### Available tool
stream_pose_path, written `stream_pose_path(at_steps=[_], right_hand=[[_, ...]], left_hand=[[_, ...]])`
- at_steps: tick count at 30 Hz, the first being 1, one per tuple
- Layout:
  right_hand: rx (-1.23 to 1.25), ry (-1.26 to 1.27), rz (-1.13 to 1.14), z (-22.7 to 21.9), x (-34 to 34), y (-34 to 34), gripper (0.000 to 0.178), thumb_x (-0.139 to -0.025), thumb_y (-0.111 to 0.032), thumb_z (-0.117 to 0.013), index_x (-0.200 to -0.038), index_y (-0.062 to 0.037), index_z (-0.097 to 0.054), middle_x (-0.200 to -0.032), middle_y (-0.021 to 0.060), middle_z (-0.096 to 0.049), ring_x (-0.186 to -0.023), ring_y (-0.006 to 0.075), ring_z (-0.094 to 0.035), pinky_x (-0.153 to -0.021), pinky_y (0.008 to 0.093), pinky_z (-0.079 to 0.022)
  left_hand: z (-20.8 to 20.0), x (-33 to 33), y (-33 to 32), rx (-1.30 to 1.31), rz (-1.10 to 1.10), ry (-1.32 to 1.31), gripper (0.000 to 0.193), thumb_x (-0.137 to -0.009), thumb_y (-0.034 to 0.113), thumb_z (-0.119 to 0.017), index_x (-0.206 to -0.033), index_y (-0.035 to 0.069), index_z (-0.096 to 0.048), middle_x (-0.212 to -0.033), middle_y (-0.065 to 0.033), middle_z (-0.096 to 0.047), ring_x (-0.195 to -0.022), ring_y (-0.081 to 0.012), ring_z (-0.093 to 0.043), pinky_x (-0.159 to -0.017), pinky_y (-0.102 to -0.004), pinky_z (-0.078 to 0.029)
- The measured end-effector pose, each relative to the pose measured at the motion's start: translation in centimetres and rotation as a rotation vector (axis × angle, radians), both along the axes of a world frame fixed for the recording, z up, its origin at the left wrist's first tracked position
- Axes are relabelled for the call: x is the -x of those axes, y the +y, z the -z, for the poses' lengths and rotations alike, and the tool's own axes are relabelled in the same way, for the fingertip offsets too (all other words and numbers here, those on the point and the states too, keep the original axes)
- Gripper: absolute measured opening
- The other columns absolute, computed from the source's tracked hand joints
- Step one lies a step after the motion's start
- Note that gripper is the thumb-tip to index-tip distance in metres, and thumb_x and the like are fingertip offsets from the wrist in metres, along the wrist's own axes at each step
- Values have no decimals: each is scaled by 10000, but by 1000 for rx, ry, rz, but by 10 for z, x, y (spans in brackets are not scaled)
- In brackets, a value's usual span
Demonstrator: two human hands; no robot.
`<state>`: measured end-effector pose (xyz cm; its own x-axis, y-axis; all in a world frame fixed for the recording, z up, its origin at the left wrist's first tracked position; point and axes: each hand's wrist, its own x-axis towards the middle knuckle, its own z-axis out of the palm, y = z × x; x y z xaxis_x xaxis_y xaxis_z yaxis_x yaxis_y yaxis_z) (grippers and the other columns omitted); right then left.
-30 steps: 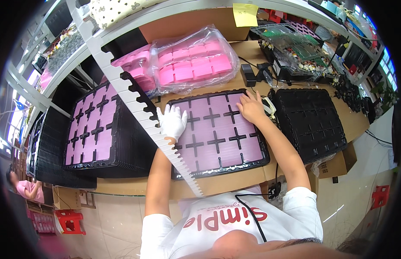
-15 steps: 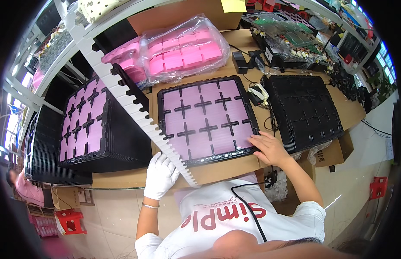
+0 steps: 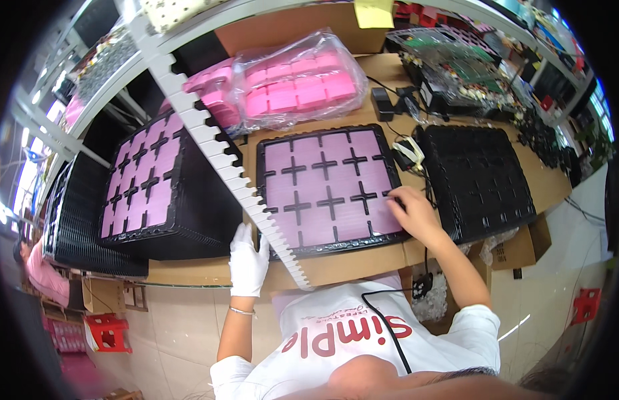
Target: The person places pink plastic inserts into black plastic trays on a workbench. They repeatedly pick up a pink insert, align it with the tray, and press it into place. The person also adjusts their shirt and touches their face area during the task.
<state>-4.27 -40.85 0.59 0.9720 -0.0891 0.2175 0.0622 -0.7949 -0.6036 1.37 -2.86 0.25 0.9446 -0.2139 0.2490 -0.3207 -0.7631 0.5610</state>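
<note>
In front of me lies a black plastic tray [image 3: 317,249] with cross-shaped ridges. Pink flat pieces [image 3: 314,222] fill its compartments. My right hand [image 3: 415,215] is bare and rests at the tray's right side. Its fingers are bent, with a gap between thumb and forefinger, and no held thing shows. My left hand [image 3: 249,268] wears a white glove and stands beside the tray's front left corner. Its fingers point away from me, with the thumb apart; whether they touch the tray I cannot tell.
At left rise tall stacks of black trays [image 3: 206,207], one topped with pink pieces. A black tray stack [image 3: 486,183] stands at right. Behind lie bagged pink foam blocks [image 3: 299,83] and circuit boards [image 3: 463,67]. A white notched post [image 3: 219,150] slants across the view.
My right hand has lifted from lying flat to bent fingers and shifted slightly toward the far side. My left hand's fingers have straightened beside the tray's corner. The whole view has shifted slightly.
</note>
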Motion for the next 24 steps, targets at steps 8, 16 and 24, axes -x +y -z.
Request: stream_pose_path(at_steps=[8,16,24], right_hand=[[-391,-24,205,66,5,1,631,-1033,-351,-370,-1514,12,-185,-1545,255,-249,-1438,375,-248,-1174,420,-202],[-411,-451,122,24,23,7,562,-1048,-312,-307,-1489,32,-247,-1550,201,-272,-1461,333,-212,-1175,459,-199],[-357,-456,52,-5,43,22,549,-1059,-377,-288,-1435,15,-365,-1481,179,-391,-1371,289,-389,-1068,425,-395]], left_hand=[[1,-9,-6,605,-277,483,301,-852,203,-721,-984,-59,-651,-930,-83,-680,-828,-112,-610,-782,-267,-494],[-99,17,-8,723,-143,150,420,-814,48,-736,-1164,-27,-517,-972,-39,-599,-865,-105,-593,-787,-246,-506],[-230,-16,147,983,-330,-204,331,-864,63,-700,-1176,-5,-611,-1068,-71,-651,-929,-127,-636,-821,-254,-532]])
